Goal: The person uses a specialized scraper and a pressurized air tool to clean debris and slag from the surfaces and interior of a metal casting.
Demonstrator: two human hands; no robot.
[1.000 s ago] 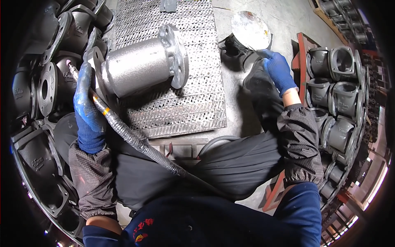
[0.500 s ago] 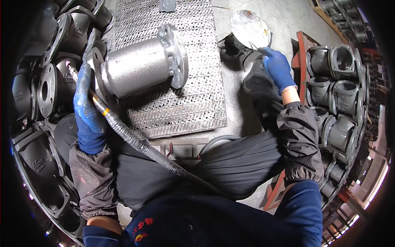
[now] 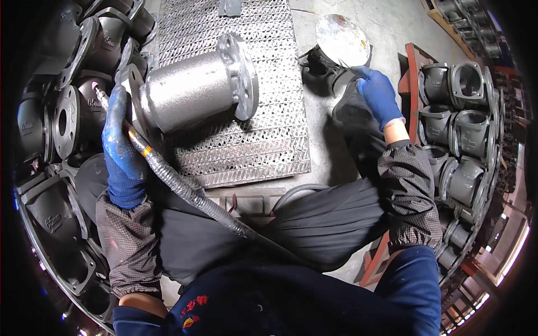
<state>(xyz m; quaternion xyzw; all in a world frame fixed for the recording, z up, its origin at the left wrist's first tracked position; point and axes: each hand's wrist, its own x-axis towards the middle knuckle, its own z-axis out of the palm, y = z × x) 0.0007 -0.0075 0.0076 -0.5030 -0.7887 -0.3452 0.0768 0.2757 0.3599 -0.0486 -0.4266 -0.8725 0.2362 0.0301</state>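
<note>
My left hand (image 3: 117, 148), in a blue coated glove, lies along the near flange (image 3: 134, 98) of a grey cast-iron flanged body (image 3: 188, 92). The same hand grips a slim die grinder (image 3: 133, 133) with a pink mounted tip (image 3: 95, 85) pointing up and left. Its foil-wrapped hose (image 3: 188, 187) runs down across my lap. To the right, my right hand (image 3: 379, 95) is closed in a blue glove. Its fingertips pinch a thin pointed tool at the edge of a round white plate (image 3: 343, 42); the tool's kind is hard to make out.
Under the casting is a perforated metal worktable (image 3: 269, 145). Similar grey castings (image 3: 53, 210) are stacked close on my left. More castings (image 3: 468, 134) stand on the right beside a red frame (image 3: 412, 92). A small dark block (image 3: 230, 7) sits at the table's far end.
Everything has shifted very slightly in the picture. Both hands keep the same hold, and the casting has not visibly turned.
</note>
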